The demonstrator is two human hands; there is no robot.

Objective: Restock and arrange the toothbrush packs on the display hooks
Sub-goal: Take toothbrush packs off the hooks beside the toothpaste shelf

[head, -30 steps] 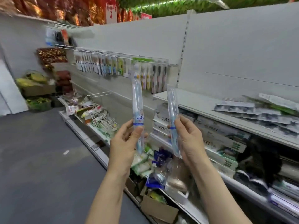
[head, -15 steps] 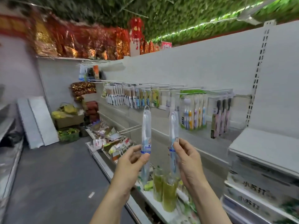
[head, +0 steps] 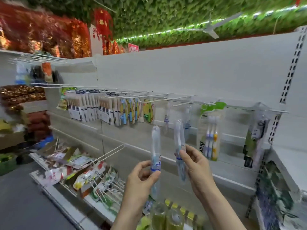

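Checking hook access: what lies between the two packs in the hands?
Head view: nothing between left pack and right pack; only bare white back panel behind.

"All-fix" on hanging toothbrush pack (head: 209, 136)

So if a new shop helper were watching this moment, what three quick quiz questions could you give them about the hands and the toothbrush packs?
1. True or false: each hand holds one clear toothbrush pack.
2. The All-fix pack hangs to which side of the pack in the right hand? A) the person's left B) the person's right
3. Fill in: both held packs are below the row of white display ____.

Key:
1. True: the left hand pinches the left toothbrush pack and the right hand pinches the right toothbrush pack, both upright.
2. B.
3. Hooks; neither pack is on one yet.
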